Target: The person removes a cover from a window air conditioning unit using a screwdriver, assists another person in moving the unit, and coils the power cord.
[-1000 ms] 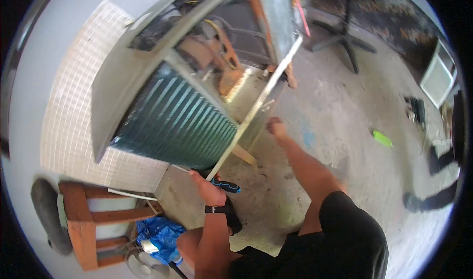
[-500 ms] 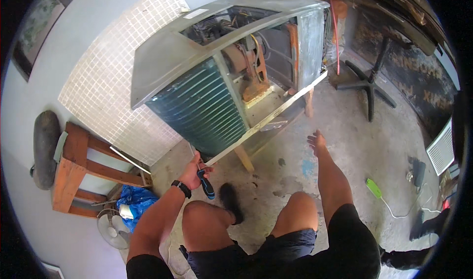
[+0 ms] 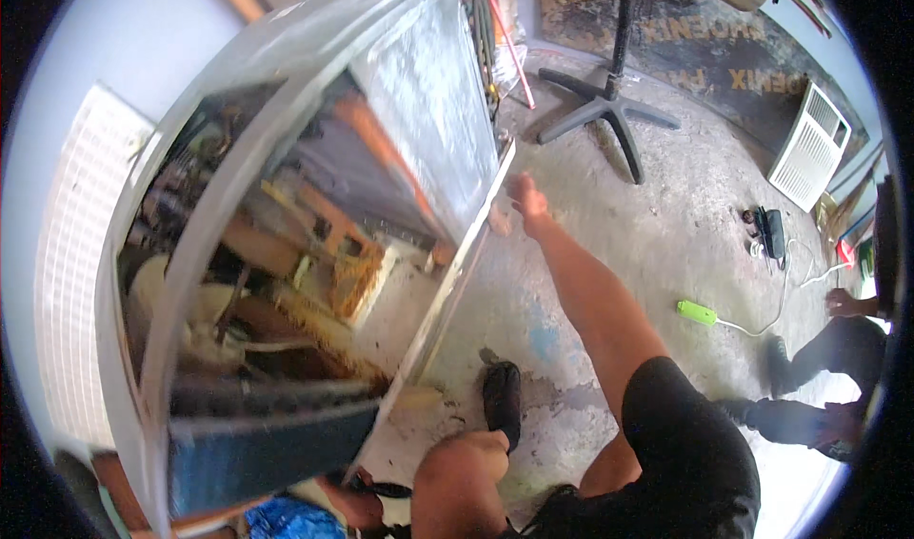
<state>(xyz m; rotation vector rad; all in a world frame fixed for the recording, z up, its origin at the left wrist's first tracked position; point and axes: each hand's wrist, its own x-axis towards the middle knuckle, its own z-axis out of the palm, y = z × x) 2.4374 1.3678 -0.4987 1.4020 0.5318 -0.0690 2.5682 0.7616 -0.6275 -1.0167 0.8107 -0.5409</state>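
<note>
A large grey metal air-conditioner unit (image 3: 419, 91) fills the left side, its front and top panels off. Rusty brackets (image 3: 357, 282) and a dark finned coil (image 3: 276, 453) show inside. Beside the far end of the unit's pale base rail (image 3: 433, 320), my right hand (image 3: 528, 201) reaches out with nothing seen in it, its fingers somewhat blurred. Low by the near end of the rail is my left hand (image 3: 354, 503), partly cut off by my knee and the unit. It is closed on a screwdriver (image 3: 388, 489), of which a dark handle shows.
A black star-shaped chair base (image 3: 609, 110) stands at the back. On the right floor lie a green power strip (image 3: 697, 312) with a white cord and a black adapter (image 3: 769, 234). A white grille panel (image 3: 809, 153) leans on the wall. Another person's hand (image 3: 847, 303) and legs appear at far right.
My view has swung right and closer, so the unit looks larger and further left. My right hand has come up to the unit's far corner. My left hand sits lower in view.
</note>
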